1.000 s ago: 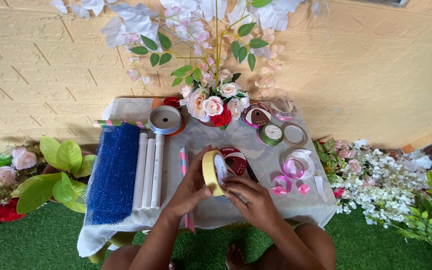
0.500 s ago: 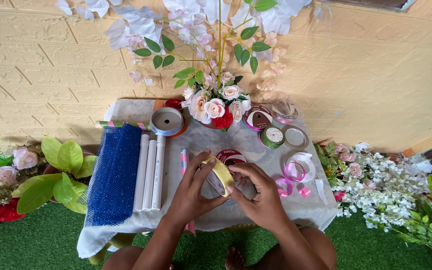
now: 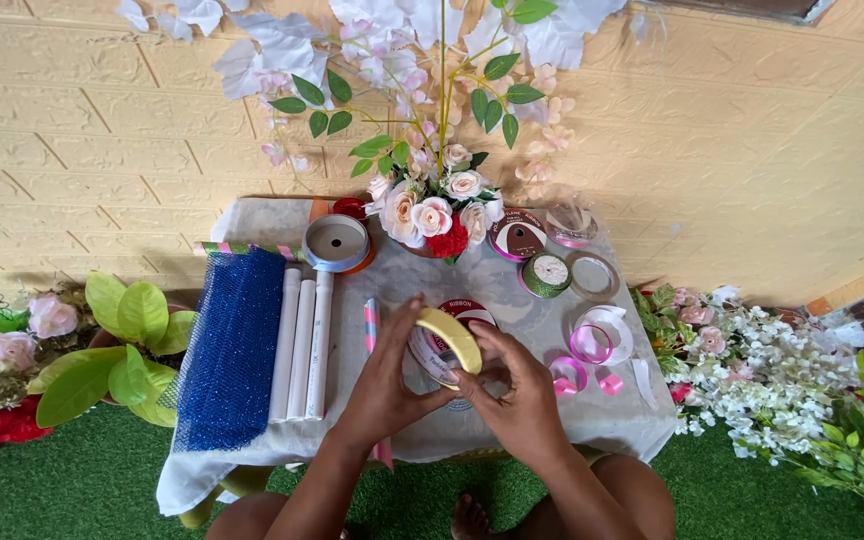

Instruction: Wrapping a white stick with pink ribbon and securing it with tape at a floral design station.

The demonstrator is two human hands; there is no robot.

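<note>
A: Head view. Small cloth-draped counter (image 3: 252, 215) against cream brick-pattern wall (image 3: 102, 130), green turf (image 3: 72, 480) below.

B: Edges crowded: blue mesh (image 3: 232, 350) left, pink ribbon loops (image 3: 592, 345) right.

A: Left hand (image 3: 387, 385) and right hand (image 3: 517, 395) closed round yellow ribbon roll (image 3: 447, 338), raised over counter middle.

Two hands over surface (image 3: 252, 215): left hand (image 3: 387, 385), right hand (image 3: 522, 395). One yellow ribbon roll (image 3: 449, 337) between them. Three white tubes (image 3: 302, 345) side by side. One blue mesh roll (image 3: 232, 345). One striped stick (image 3: 372, 325) near left hand. One silver-topped spool (image 3: 336, 242). One maroon spool (image 3: 519, 234), one green spool (image 3: 547, 274), one clear spool (image 3: 571, 222), one grey ring spool (image 3: 593, 277). Three pink ribbon coils (image 3: 592, 345) at right. One flower arrangement (image 3: 432, 210) at back.
</note>
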